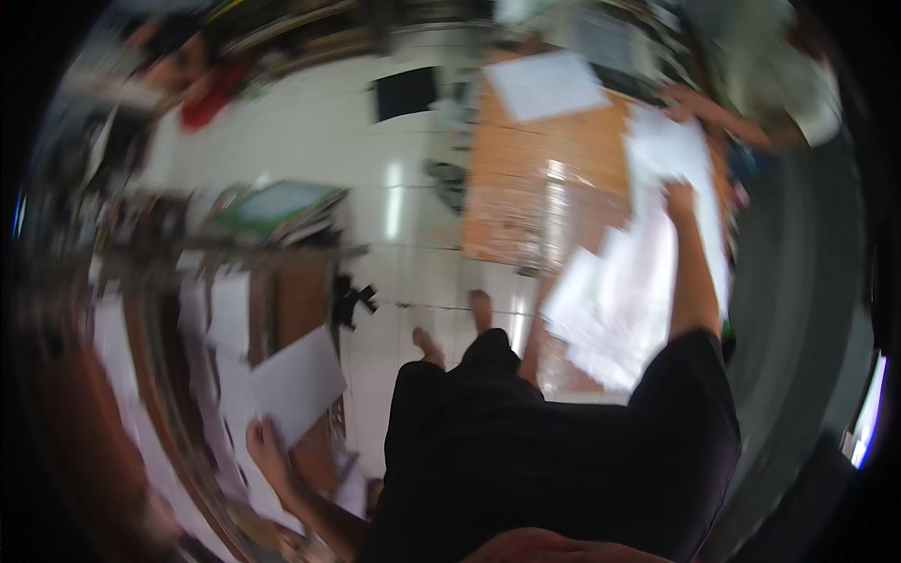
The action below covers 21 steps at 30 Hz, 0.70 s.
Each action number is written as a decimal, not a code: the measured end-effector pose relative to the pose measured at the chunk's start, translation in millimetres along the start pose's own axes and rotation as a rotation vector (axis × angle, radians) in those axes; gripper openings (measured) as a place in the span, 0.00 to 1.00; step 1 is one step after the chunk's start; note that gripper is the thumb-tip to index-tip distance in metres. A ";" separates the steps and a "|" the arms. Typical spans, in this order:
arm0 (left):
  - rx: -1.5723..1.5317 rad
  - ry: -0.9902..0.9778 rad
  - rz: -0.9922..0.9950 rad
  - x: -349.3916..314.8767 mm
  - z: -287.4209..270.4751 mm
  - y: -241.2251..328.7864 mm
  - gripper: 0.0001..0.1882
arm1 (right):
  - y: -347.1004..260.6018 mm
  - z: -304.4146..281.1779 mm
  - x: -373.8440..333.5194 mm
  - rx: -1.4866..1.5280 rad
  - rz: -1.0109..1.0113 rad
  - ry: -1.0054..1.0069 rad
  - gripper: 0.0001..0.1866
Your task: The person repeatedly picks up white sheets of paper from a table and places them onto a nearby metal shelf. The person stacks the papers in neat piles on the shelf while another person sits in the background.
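The view is blurred by motion. My left hand [267, 445] is low on the left and grips a corner of a white sheet of paper [298, 379] above a brown desk [298, 298]. My right arm stretches out to the right, and my right hand [679, 199] rests on white papers [627, 281] spread over a wooden table [554, 150]. The blur hides whether its fingers pinch a sheet. My dark clothes and bare feet [481, 310] fill the lower middle, over a white tiled floor [394, 244].
Another person's hand [683, 98] touches a sheet at the table's far right. One more white sheet [546, 84] lies at the table's far end. A stack of green books [278, 206] sits on the left desk beside more loose papers [225, 310]. A black object [405, 92] stands on the floor.
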State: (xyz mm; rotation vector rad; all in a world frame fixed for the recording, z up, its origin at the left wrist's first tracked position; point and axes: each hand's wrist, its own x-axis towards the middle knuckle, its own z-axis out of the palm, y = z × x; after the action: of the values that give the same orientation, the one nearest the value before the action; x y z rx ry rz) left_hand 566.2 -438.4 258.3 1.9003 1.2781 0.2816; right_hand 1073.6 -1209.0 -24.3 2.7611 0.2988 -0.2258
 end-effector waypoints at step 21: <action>-0.310 0.571 -0.104 -61.9 -488.3 -135.2 0.12 | -237.3 -297.4 -67.9 0.099 -0.202 0.546 0.10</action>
State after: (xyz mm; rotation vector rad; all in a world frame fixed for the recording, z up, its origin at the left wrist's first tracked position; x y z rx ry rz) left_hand 164.3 -227.0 491.4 1.5293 1.5819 0.9614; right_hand 987.7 -896.4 186.1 2.8413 0.7205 0.4870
